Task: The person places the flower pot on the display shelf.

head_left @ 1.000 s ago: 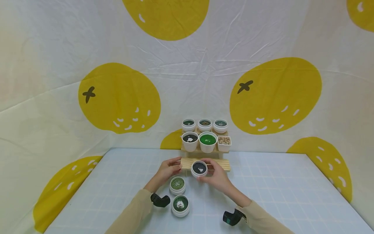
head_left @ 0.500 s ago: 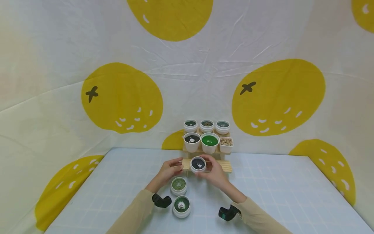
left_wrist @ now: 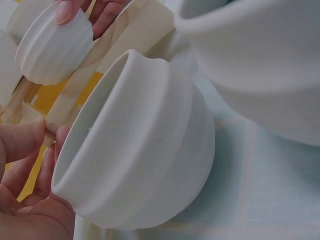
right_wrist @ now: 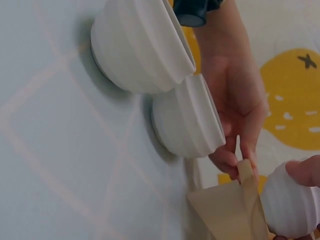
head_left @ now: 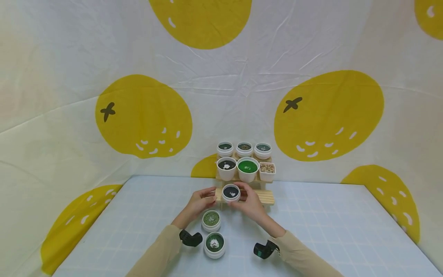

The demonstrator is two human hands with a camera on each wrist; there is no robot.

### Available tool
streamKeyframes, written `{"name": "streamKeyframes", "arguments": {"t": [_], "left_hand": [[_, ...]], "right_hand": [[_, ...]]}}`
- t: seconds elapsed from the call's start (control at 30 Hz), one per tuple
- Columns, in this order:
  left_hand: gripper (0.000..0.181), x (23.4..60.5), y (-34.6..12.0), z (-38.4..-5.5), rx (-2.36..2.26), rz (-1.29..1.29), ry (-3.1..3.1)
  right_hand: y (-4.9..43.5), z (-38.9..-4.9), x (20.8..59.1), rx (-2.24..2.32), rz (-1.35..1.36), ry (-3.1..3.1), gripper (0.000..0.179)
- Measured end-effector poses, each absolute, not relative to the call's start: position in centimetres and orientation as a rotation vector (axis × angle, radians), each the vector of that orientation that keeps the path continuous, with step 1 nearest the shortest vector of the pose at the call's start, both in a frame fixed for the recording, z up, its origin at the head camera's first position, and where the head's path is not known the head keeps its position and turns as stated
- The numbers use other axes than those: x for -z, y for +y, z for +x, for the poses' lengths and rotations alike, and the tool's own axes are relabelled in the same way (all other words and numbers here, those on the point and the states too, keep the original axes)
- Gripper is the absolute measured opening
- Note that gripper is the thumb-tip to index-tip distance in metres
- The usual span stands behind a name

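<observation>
My right hand (head_left: 252,204) grips a small white ribbed pot (head_left: 231,193) with a dark top and a white patch, between thumb and fingers. The pot is at the left part of the lowest step of a tiered wooden stand (head_left: 265,197); in the right wrist view the pot (right_wrist: 286,204) is right against the wood. My left hand (head_left: 196,204) pinches the left end of that step, thumb and fingers also seen in the left wrist view. Two more white pots, one with a speckled green top (head_left: 211,219) and one green and white (head_left: 214,244), stand on the table near my left wrist.
On the middle step are a dark-topped pot (head_left: 226,173), a bright green one (head_left: 247,169) and a square one with tan grains (head_left: 267,171). Three small pots line the top step, one brown-centred (head_left: 244,148). A cloth with yellow fruit (head_left: 143,115) hangs behind the table (head_left: 328,223).
My right hand has moved the dark-topped pot back and slightly left onto the lowest step's area. The left hand keeps its place at the step's end.
</observation>
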State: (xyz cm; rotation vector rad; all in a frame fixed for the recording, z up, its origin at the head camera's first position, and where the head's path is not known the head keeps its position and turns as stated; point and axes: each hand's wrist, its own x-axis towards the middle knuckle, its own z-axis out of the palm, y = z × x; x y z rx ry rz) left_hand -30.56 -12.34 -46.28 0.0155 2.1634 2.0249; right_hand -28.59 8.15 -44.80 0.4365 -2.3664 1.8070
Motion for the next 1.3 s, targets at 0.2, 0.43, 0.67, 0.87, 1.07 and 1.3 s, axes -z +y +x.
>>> {"name": "streamKeyframes", "arguments": {"t": [0.2, 0.43, 0.67, 0.87, 1.07, 1.3], "left_hand": [[0.046, 46.3, -12.3, -30.5, -2.032, 0.006, 2.160], [0.045, 46.4, -12.3, -30.7, -2.045, 0.007, 2.151], [0.046, 46.5, -12.4, -30.7, -2.032, 0.008, 2.149], [0.046, 46.6, -12.4, -30.8, -2.037, 0.015, 2.137], [0.047, 46.6, -12.4, -30.8, -2.020, 0.020, 2.140], [0.047, 46.5, -12.5, -30.7, -2.010, 0.020, 2.139]], "right_hand": [[7.9, -28.5, 44.9, -1.883, 0.412, -2.317, 0.062], [7.5, -26.0, 41.5, -1.907, 0.398, -2.301, 0.057], [7.4, -25.9, 41.4, -1.893, 0.412, -2.290, 0.055], [7.3, -26.6, 42.4, -1.932, 0.406, -2.246, 0.055], [7.2, -28.1, 44.2, -1.947, 0.364, -2.234, 0.058], [7.2, -28.3, 44.6, -1.935, 0.402, -2.227, 0.058]]}}
